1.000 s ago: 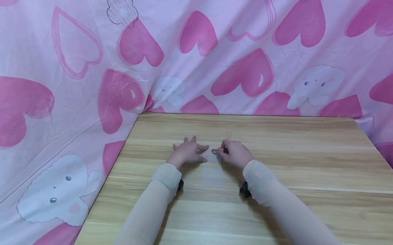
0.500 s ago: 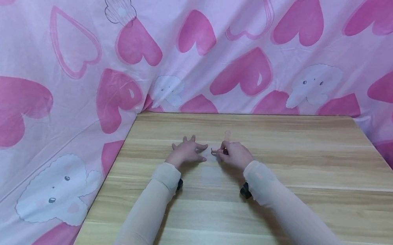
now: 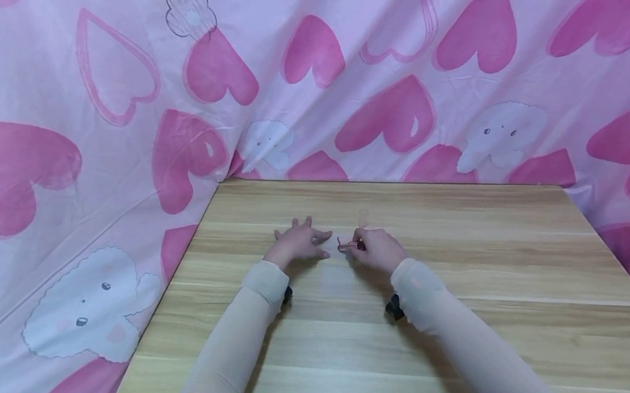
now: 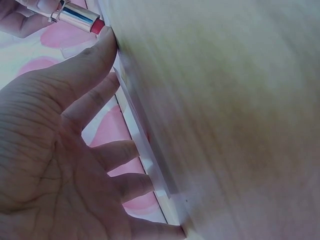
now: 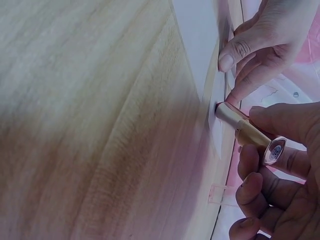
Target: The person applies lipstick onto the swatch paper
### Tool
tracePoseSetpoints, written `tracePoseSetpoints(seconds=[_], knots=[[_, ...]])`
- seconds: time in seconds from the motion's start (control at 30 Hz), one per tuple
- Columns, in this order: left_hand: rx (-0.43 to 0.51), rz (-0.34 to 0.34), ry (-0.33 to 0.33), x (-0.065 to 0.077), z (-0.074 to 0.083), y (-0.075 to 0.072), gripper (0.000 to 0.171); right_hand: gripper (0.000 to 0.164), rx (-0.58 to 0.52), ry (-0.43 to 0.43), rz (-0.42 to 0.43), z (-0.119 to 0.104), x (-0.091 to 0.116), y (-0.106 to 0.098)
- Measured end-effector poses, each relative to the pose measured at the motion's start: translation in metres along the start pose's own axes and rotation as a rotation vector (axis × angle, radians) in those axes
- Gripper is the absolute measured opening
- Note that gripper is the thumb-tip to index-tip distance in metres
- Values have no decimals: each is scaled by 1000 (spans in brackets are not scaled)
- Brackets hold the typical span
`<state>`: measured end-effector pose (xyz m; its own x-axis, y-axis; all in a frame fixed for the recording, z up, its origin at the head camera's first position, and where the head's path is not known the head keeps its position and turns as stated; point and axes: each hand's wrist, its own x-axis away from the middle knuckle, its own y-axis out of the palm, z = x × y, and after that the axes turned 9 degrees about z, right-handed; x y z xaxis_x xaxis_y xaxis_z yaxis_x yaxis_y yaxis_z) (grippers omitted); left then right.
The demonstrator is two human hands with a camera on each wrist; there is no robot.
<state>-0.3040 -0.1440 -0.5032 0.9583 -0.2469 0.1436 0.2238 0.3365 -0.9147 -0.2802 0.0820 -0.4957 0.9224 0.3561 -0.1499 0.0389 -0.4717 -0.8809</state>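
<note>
Hands: left hand [image 3: 298, 242] spread wide, fingers down at a pale sheet [image 5: 197, 42]; right hand [image 3: 378, 248] pinching a lipstick [image 5: 251, 134] between the two, red tip [image 4: 98, 26] toward the left. Case looks light, stiff, probably slick; tip likely soft, easily smeared: hold by the metal. Clear piece [image 3: 363, 218] beyond right hand, too faint to name. Wood-grain bench [image 3: 486, 256] under both hands; heart-printed cloth [image 3: 278, 48] beyond.

I can't read any words or numbers here; the lipstick [image 5: 254, 135] has a little round sticker [image 5: 275, 152] on its end, but its marks are too small
</note>
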Motion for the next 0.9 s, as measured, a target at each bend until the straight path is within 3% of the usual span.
tracePoseSetpoints(seconds=[0.2, 0.67, 0.9], knots=[[-3, -2, -2, 1, 1, 0, 62, 17, -6, 7, -32, -3, 3, -5], [11, 2, 6, 4, 2, -2, 62, 17, 8, 23, -19, -8, 11, -8], [8, -3, 5, 4, 2, -2, 62, 16, -43, 4, 17, -6, 13, -8]])
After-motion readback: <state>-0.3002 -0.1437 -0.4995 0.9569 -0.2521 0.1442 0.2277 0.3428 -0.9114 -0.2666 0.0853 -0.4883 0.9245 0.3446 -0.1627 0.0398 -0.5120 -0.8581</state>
